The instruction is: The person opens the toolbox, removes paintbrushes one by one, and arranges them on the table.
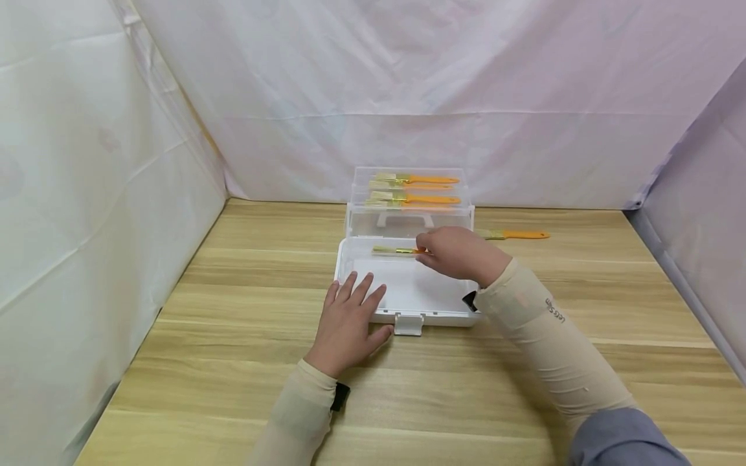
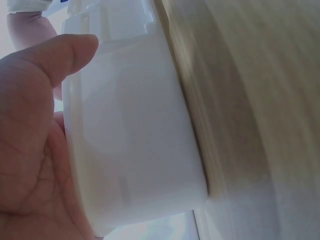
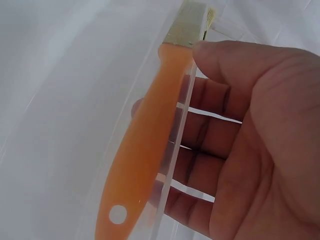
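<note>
An opened white plastic case [image 1: 408, 285] has a clear upper part [image 1: 358, 220] raised at its back. My right hand [image 1: 460, 254] reaches over the case and pinches an orange-handled paintbrush [image 1: 402, 250], bristles to the left. In the right wrist view, the thumb touches near the metal collar of this paintbrush [image 3: 145, 130]; several fingers lie behind a clear plastic edge [image 3: 172, 155] beside the handle. With fingers spread, my left hand [image 1: 350, 323] rests on the case's front left corner. Its thumb lies against the outside of the case wall [image 2: 135, 125] in the left wrist view.
Orange-handled paintbrushes [image 1: 431, 199] lie in the raised clear tiers. Another paintbrush [image 1: 524, 235] is on the wooden table [image 1: 233, 362], right of the case. A white latch [image 1: 408, 325] hangs at the case's front. White cloth [image 1: 291, 77] hangs behind the table.
</note>
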The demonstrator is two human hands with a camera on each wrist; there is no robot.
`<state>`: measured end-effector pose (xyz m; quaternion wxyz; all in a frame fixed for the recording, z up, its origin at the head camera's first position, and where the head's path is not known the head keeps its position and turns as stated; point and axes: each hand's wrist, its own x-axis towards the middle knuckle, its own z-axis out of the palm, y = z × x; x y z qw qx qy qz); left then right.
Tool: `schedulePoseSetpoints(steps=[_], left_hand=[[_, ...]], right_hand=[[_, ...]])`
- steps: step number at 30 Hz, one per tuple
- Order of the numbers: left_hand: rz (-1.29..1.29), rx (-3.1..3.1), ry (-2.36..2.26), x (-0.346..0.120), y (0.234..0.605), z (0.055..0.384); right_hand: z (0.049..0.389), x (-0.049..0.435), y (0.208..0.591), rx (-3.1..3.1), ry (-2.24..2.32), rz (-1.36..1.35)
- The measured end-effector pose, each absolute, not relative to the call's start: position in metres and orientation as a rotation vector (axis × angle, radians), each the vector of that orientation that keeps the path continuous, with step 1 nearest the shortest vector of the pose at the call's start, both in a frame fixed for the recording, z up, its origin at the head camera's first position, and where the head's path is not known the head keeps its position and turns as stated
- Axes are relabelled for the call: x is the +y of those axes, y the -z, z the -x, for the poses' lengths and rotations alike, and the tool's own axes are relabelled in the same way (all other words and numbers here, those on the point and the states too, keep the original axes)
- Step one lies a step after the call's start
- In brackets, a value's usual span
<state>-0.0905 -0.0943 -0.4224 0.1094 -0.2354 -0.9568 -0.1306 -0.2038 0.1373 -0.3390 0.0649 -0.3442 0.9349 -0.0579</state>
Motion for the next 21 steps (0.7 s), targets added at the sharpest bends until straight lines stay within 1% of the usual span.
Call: schedulePoseSetpoints(steps=[15, 21], left_hand=[[0.691, -2.81, 0.383, -0.0942, 0.4217, 0.0896], [0.688, -2.825, 0.383, -0.0942, 0.4222, 0.0895]], right_hand=[[0.2047, 0.1384, 0.34, 2.837, 0.159, 0.979], [0.2042, 0.1389, 0.3389, 2.852, 0.151, 0.993]])
